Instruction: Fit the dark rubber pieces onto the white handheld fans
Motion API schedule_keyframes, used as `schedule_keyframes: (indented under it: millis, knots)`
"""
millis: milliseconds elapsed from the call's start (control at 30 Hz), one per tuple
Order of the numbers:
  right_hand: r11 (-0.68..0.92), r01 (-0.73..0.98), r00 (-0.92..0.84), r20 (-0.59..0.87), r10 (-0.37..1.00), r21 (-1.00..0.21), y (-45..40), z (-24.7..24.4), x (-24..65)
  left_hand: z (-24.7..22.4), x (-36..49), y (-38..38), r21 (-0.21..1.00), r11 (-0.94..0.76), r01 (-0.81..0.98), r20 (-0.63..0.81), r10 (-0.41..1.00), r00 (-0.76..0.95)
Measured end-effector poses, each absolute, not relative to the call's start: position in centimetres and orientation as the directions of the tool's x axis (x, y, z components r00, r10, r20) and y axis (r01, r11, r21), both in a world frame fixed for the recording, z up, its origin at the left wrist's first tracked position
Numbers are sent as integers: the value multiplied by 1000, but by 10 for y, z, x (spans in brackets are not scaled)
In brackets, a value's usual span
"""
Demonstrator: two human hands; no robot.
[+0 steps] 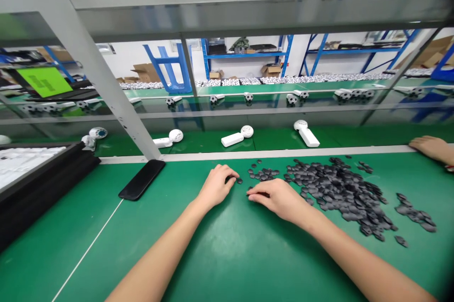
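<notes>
My left hand rests low over the green work surface with its fingers curled toward the thumb. Just beyond its fingertips lies a small black disc-like piece. Whether anything sits between those fingers is hidden. My right hand pinches a small black piece between thumb and forefinger, close to the surface. Behind the right hand, a few loose black pieces lie scattered. A large heap of the same flat black pieces spreads to the right.
A black phone lies at left, beside a metal post. A black-edged tray holds white parts. White handheld fans lie on the green strip behind a pale rail. Another person's hand rests at far right. A beam crosses overhead.
</notes>
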State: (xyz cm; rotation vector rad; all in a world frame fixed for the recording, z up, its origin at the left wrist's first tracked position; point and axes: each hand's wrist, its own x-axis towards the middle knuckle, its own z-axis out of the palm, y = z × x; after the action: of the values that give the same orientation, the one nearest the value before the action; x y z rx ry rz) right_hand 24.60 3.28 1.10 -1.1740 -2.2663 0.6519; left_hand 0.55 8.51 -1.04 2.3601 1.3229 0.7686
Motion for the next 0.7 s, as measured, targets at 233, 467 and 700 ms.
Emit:
schedule_keyframes:
  millis: [233,467,700]
  knots:
    - [425,529,-430,200,880,-735,25,17,236,-12,2,89,501,-518,693,337,855,395]
    - [497,611,-444,253,859,-616,28,18,239,-14,-10,111,428,-468,773,466,847,255]
    - [575,612,-502,295,813,-543,28,13,233,6,-71,192,309,-183,933,462,887,21]
